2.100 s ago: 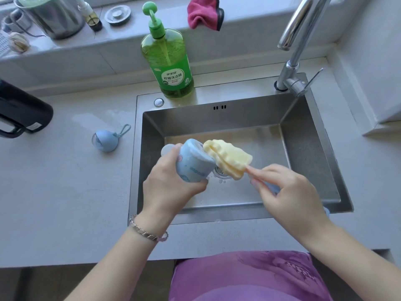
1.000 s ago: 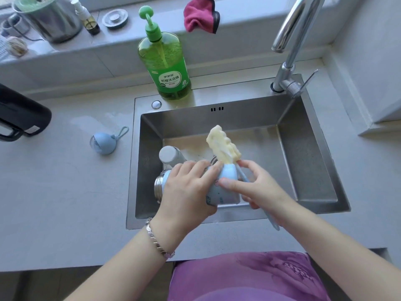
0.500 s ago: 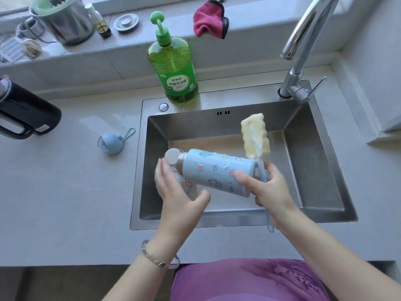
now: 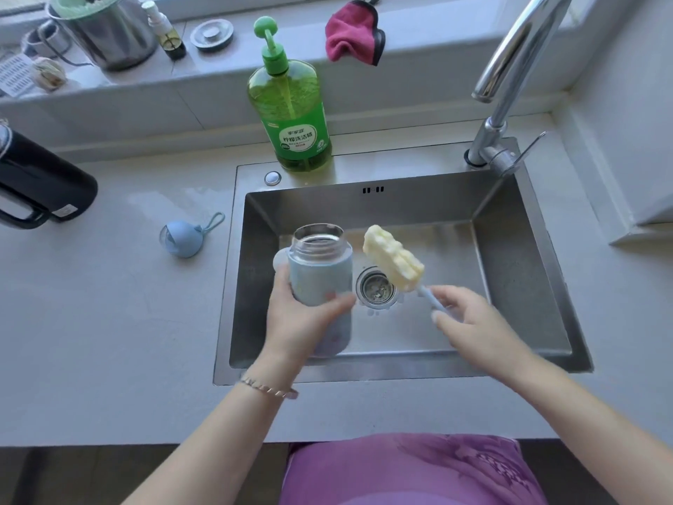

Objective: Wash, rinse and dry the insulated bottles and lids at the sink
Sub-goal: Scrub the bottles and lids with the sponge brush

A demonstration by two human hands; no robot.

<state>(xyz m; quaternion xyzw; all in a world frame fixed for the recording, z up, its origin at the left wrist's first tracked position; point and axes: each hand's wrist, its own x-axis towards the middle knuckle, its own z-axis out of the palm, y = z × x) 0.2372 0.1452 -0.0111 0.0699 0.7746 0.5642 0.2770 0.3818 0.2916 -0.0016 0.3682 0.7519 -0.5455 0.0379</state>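
Over sink (image 4: pixel 364 375), near left wall: blue insulated bottle (image 4: pixel 320 277), upright, steel neck uncapped, my left hand (image 4: pixel 298 329) curled round body; my right hand (image 4: pixel 477 326) pinches sponge brush (image 4: pixel 395 264) handle, yellow head beside mouth.

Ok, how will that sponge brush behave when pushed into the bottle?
The sponge brush has a soft, lumpy-looking head, so it should squash through the mouth of the bottle. Its thin handle, pinched in the right hand, may flex under pressure. Probably light.

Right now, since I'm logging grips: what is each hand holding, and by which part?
The left hand grips the blue bottle round its body; the right hand pinches the sponge brush by its thin handle.
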